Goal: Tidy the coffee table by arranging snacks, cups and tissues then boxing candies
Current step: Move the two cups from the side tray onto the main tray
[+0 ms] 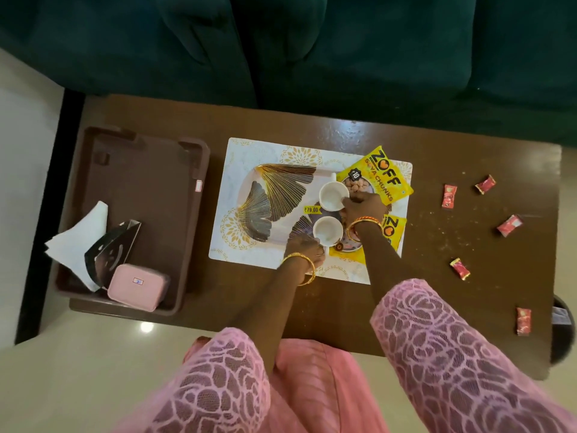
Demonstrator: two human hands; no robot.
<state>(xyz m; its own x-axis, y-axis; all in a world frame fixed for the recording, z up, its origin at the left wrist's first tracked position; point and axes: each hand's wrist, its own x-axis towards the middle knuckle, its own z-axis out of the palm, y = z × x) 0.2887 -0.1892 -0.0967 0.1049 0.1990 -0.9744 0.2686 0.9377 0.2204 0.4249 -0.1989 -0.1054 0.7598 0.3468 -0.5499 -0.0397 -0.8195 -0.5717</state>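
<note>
Two white cups stand on a white tray with gold leaf pattern (274,195), which lies on a patterned placemat (237,151). My left hand (304,246) grips the handle of the near cup (327,229). My right hand (363,206) grips the far cup (332,192) at its rim or handle. Two yellow soya chunk packets lie at the tray's right, one at the far side (379,175) and one nearer (395,231), partly under my right wrist. Several red candies (449,196) are scattered over the table's right part.
A brown plastic tray (150,182) sits on the table's left end, holding a black napkin holder with white tissues (81,242) and a pink box (139,287). A dark green sofa (312,51) runs along the table's far edge. Crumbs dot the wood near the candies.
</note>
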